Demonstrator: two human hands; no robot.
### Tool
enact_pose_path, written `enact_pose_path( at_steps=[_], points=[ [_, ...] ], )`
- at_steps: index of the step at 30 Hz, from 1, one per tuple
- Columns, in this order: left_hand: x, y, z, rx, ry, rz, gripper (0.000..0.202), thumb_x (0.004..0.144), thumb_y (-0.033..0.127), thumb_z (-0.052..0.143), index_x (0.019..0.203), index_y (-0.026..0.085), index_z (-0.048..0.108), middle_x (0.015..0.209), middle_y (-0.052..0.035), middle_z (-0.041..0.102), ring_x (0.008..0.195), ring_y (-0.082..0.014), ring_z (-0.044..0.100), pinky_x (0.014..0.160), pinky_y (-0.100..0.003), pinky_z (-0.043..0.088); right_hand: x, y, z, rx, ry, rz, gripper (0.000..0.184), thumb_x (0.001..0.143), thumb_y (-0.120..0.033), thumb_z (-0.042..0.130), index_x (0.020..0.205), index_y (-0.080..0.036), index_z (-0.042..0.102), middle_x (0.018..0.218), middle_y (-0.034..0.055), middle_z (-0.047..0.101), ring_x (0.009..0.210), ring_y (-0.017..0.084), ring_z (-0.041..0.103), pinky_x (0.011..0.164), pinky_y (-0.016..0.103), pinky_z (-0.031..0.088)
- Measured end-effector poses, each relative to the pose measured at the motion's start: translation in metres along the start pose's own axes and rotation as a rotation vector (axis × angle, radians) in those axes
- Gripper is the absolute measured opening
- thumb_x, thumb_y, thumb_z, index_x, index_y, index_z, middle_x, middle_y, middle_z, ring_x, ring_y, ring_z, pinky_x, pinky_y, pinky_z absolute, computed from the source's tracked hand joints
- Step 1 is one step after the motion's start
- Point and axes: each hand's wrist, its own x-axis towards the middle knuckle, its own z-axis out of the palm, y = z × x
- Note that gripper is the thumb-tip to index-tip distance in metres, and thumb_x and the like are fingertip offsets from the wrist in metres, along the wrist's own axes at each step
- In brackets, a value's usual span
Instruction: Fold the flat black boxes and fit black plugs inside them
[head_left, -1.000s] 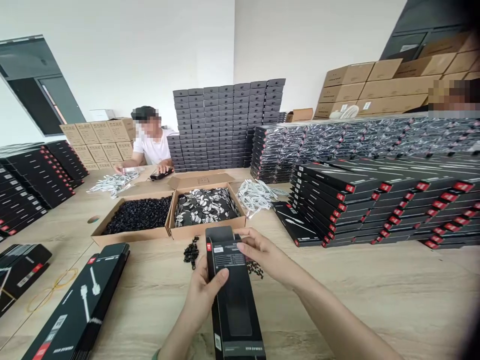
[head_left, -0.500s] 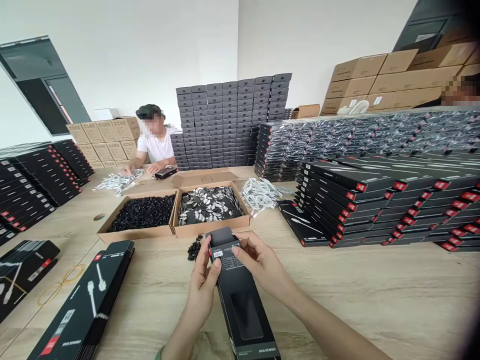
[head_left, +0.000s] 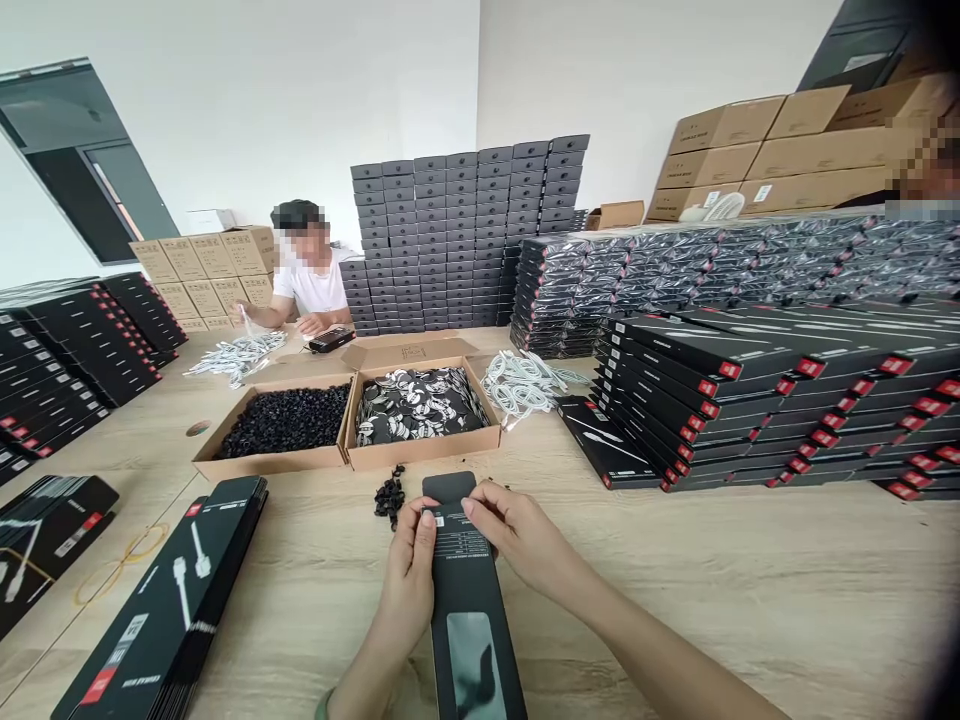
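Observation:
A long black cardboard box with white print, a barcode label and a window lies lengthwise in front of me. Its end flap stands up at the far end. My left hand grips the left edge near that end, thumb on top. On the opposite corner, my right hand is closed with its thumb on the upper face and the fingers partly hidden behind. Just beyond my left hand sits a small pile of black plastic pieces.
Ahead stand two cartons, one of small black pieces, one of black-and-white cards. White cables lie beside them. Stacked black boxes rise at right; flat boxes lie at left. A co-worker sits across the table.
The box has turned straighter and its window now catches a reflection. Both hands stay on its far end. Across the table, the co-worker's hand has lifted from the cable pile.

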Motion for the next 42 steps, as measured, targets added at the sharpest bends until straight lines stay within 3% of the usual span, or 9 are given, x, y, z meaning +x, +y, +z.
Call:
enact_pose_path(
  at_steps=[11,14,16,19,23,26,29,34,42],
  points=[
    [-0.007,0.009,0.001,0.031,-0.149,-0.031,0.038,0.091,0.051,0.049,0.122,0.029,0.049,0.132,-0.0057,0.050,0.124,-0.0218,0.043,0.105,-0.034,0.033,0.000,0.003,0.003,-0.196,0.191,0.008,0.029,0.093,-0.039,0.044,0.070,-0.022,0.049,0.060,-0.0046,0.045,0.056,0.014,0.043,0.055,0.025,0.033],
    [-0.006,0.012,-0.001,0.028,-0.157,-0.041,0.032,0.091,0.052,0.047,0.109,0.026,0.052,0.111,-0.0039,0.056,0.103,-0.0202,0.052,0.090,-0.032,0.043,0.002,0.002,-0.004,-0.037,0.048,0.061,0.034,0.091,-0.048,0.047,0.069,-0.021,0.050,0.059,-0.0048,0.046,0.053,0.013,0.047,0.051,0.024,0.035],
    [-0.004,0.014,-0.003,0.026,-0.175,-0.052,0.030,0.092,0.053,0.046,0.101,0.025,0.053,0.095,-0.0012,0.056,0.088,-0.0176,0.052,0.078,-0.029,0.044,0.003,0.001,-0.013,0.144,-0.052,0.102,0.035,0.088,-0.056,0.052,0.085,-0.021,0.056,0.061,-0.0052,0.051,0.052,0.013,0.051,0.050,0.024,0.039],
    [-0.005,0.015,-0.002,0.039,-0.213,-0.054,0.030,0.093,0.052,0.043,0.097,0.025,0.054,0.085,0.0009,0.055,0.078,-0.0152,0.049,0.070,-0.026,0.043,0.005,-0.001,-0.023,0.322,0.015,0.203,0.052,0.084,-0.065,0.054,0.115,-0.023,0.054,0.064,-0.0043,0.058,0.057,0.015,0.056,0.054,0.026,0.046],
    [-0.008,0.014,0.001,0.059,-0.274,-0.048,0.029,0.094,0.050,0.045,0.100,0.024,0.056,0.088,-0.0002,0.057,0.078,-0.0147,0.050,0.068,-0.026,0.042,0.005,-0.002,-0.024,0.509,-0.096,0.430,0.056,0.086,-0.068,0.047,0.096,-0.017,0.067,0.079,0.0051,0.067,0.070,0.017,0.059,0.061,0.028,0.048],
    [-0.010,0.017,0.002,0.010,-0.301,-0.051,0.032,0.095,0.047,0.044,0.119,0.026,0.045,0.095,-0.0014,0.061,0.081,-0.0154,0.054,0.071,-0.027,0.044,0.003,-0.002,-0.023,0.632,-0.178,0.532,0.048,0.087,-0.061,0.051,0.098,-0.018,0.067,0.091,0.0070,0.069,0.078,0.018,0.061,0.065,0.030,0.050],
    [-0.012,0.023,0.001,-0.071,-0.340,-0.059,0.034,0.096,0.044,0.045,0.123,0.028,0.035,0.097,-0.0015,0.062,0.079,-0.0150,0.056,0.071,-0.028,0.045,0.002,-0.002,-0.027,0.709,-0.260,0.531,0.036,0.086,-0.053,0.059,0.099,-0.020,0.066,0.092,0.0054,0.069,0.081,0.019,0.062,0.070,0.033,0.051],
    [-0.011,0.026,-0.002,-0.093,-0.367,-0.051,0.022,0.094,0.043,0.048,0.107,0.026,0.042,0.087,0.0024,0.057,0.068,-0.0107,0.047,0.063,-0.024,0.039,0.003,-0.001,-0.035,0.826,-0.389,0.513,0.029,0.086,-0.043,0.061,0.099,-0.018,0.065,0.086,0.0047,0.070,0.075,0.018,0.063,0.068,0.032,0.052],
    [-0.008,0.023,-0.006,-0.063,-0.361,-0.057,0.023,0.094,0.046,0.046,0.101,0.025,0.044,0.080,0.0031,0.049,0.067,-0.0126,0.043,0.061,-0.026,0.036,0.003,-0.008,-0.032,0.898,-0.489,0.571,0.042,0.090,-0.055,0.050,0.103,-0.018,0.066,0.092,0.0072,0.071,0.077,0.020,0.065,0.067,0.033,0.054]
  ],
)
